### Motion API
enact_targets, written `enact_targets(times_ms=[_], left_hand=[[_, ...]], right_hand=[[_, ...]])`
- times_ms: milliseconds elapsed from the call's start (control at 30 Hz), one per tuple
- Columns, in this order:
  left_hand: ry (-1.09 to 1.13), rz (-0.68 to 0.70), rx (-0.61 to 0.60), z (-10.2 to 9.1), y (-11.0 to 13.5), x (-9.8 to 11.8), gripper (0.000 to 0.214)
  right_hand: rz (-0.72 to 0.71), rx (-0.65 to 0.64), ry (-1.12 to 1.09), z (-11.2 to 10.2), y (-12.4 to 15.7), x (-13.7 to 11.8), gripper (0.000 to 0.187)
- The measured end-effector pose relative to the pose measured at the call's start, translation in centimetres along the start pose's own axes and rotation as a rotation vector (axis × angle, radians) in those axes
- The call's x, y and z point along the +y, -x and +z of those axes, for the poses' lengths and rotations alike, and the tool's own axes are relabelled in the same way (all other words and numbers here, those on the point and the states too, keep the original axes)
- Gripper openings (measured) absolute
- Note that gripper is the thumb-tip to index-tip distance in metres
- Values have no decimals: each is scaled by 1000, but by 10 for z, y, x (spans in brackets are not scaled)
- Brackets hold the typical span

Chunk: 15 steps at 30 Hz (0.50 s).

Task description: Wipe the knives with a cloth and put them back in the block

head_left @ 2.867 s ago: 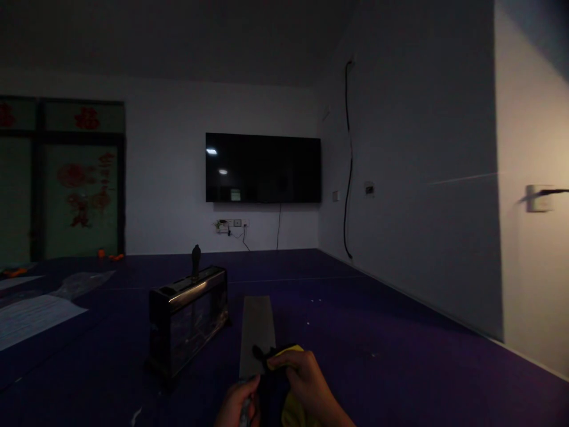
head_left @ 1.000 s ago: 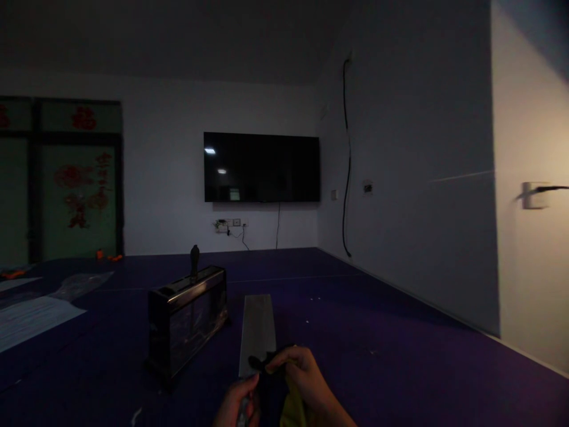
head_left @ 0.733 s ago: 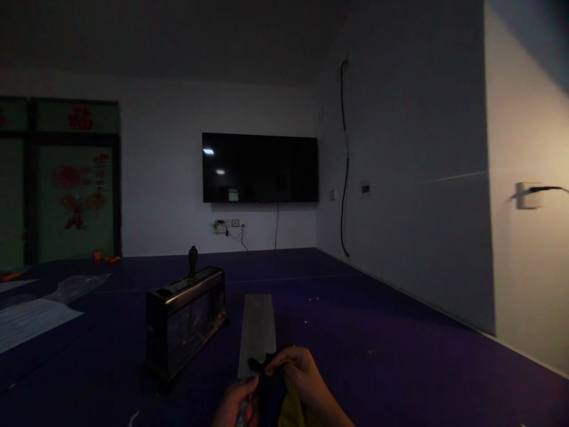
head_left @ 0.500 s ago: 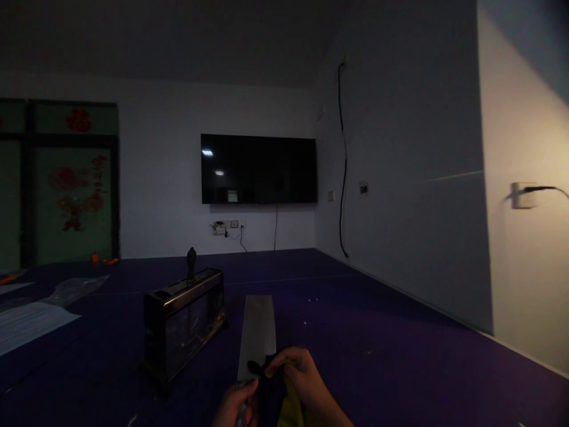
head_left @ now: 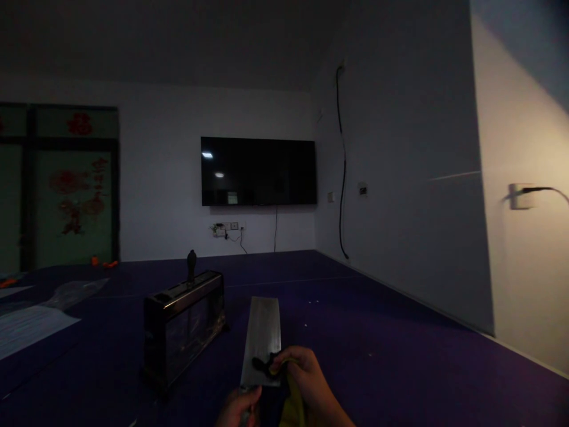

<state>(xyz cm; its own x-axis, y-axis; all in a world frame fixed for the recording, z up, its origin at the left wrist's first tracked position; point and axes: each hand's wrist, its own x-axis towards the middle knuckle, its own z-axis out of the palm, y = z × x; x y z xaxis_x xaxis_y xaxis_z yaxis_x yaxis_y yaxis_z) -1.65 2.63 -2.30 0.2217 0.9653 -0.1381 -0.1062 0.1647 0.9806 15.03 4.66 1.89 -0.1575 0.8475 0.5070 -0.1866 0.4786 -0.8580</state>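
Observation:
A cleaver (head_left: 262, 332) with a broad, flat grey blade points away from me, low in the middle of the view. My left hand (head_left: 240, 408) is closed around its handle, which is mostly hidden. Pinched in my right hand (head_left: 306, 373) is a yellow and dark cloth (head_left: 292, 406), and its dark bunched end lies against the lower part of the blade. To the left stands a black knife block (head_left: 186, 332) with clear sides and one dark handle (head_left: 191, 264) sticking up from its top.
Everything rests on a wide purple surface (head_left: 377, 356). Printed paper (head_left: 35, 326) and a clear plastic bag (head_left: 77, 292) lie at the left, with small orange items (head_left: 102, 262) farther back. A wall bounds the right side; a television (head_left: 258, 172) hangs on the far wall.
The blade has shifted slightly right and shows more of its face. The cloth has moved a little right with my right hand, still touching the blade.

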Motion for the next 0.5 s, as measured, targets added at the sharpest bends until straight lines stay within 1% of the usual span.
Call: enact_targets(times_ms=[67, 100, 233, 400, 500], left_hand=[[-47, 84, -41, -1, -3, -4, 63], [-61, 107, -43, -2, -5, -6, 64], [-49, 104, -25, -2, -9, -12, 65], [-30, 163, -89, -1, -5, -10, 62], [-21, 128, -83, -1, -4, -9, 59]], right_hand=[[9, 11, 9, 0, 0, 0, 21], [10, 12, 8, 0, 0, -1, 21], [2, 18, -23, -3, 0, 2, 20], [-19, 58, 40, -9, -4, 9, 26], [-28, 57, 77, -13, -7, 9, 27]])
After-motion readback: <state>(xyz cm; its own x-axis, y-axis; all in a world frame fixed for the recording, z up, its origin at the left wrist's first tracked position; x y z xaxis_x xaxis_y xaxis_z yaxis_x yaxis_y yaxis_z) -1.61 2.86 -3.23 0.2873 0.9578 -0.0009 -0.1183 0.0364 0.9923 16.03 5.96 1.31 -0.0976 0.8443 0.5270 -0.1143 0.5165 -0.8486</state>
